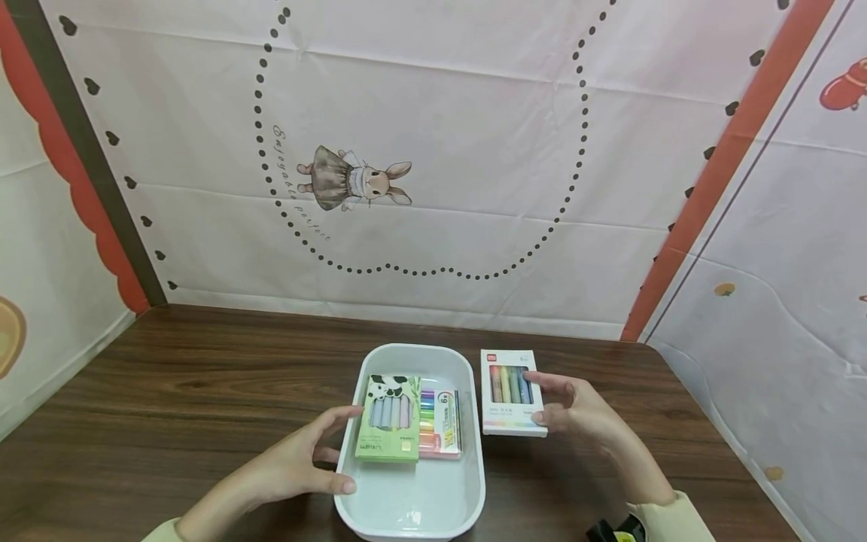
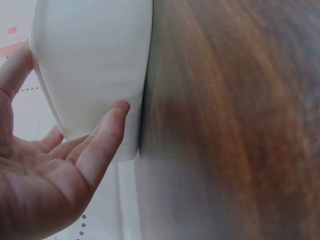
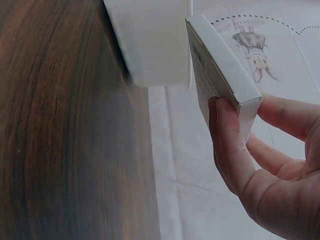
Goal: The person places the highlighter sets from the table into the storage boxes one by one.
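Note:
My left hand (image 1: 291, 459) holds the left side of a white plastic bin (image 1: 413, 497). Its thumb and index finger lie at the rim, while other fingers press the outer wall (image 2: 95, 65), as the left wrist view shows. To the bin's right, my right hand (image 1: 582, 414) grips a white windowed box (image 1: 511, 421) of coloured sticks by its right edge. The right wrist view has this box (image 3: 220, 60) raised off the table, with fingers on both faces. Inside the bin lie a green panda-print box (image 1: 386, 444) and a rainbow-coloured pack (image 1: 445, 429), side by side.
The bin stands on a dark wood-grain table (image 1: 203, 376). Behind the table hangs a white printed cloth (image 1: 474, 150) with a rabbit figure, and more cloth hangs at both sides. A black and yellow object (image 1: 616, 531) shows by the right sleeve.

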A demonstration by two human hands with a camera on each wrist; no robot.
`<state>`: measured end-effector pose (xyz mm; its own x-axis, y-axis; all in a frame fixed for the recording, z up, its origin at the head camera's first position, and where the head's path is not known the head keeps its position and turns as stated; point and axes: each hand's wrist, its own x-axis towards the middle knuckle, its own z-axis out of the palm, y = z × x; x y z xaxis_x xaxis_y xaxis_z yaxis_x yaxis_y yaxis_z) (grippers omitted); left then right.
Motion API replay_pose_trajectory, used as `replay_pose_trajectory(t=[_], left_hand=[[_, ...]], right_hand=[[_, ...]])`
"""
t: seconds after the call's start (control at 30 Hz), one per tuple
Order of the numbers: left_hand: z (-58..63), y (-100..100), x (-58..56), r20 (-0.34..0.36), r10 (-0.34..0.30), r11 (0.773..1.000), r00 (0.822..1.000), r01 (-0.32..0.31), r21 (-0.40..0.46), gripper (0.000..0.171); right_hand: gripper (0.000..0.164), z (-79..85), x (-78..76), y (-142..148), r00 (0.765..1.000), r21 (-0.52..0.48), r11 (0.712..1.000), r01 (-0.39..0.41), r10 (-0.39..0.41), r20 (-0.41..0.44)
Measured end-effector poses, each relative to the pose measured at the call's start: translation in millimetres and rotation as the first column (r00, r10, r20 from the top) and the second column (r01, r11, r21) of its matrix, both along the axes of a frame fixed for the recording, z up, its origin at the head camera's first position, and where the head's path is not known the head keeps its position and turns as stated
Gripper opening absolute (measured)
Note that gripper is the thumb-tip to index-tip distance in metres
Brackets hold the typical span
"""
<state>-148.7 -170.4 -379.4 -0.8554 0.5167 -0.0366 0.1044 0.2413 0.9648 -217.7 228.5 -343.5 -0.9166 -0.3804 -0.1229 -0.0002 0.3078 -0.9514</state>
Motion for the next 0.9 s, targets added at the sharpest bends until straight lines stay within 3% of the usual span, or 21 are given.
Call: replay_pose_trajectory(t=[0.27, 0.9], left_hand=[[1.1, 0.7, -0.3, 0.002, 0.006, 1.0, 1.0, -0.006, -0.008, 0.088], [0.5, 0.3, 0.2, -0.019, 0.004, 1.0, 1.0, -0.005, -0.012, 0.087]], right_hand=[[0.066, 2.4, -0.3, -3.9, 1.0, 0.007, 1.0, 0.004, -0.004, -0.004], [0.067, 9.3, 0.4, -11.4, 0.999, -0.087, 0.996, -0.021, 0.024, 0.034]])
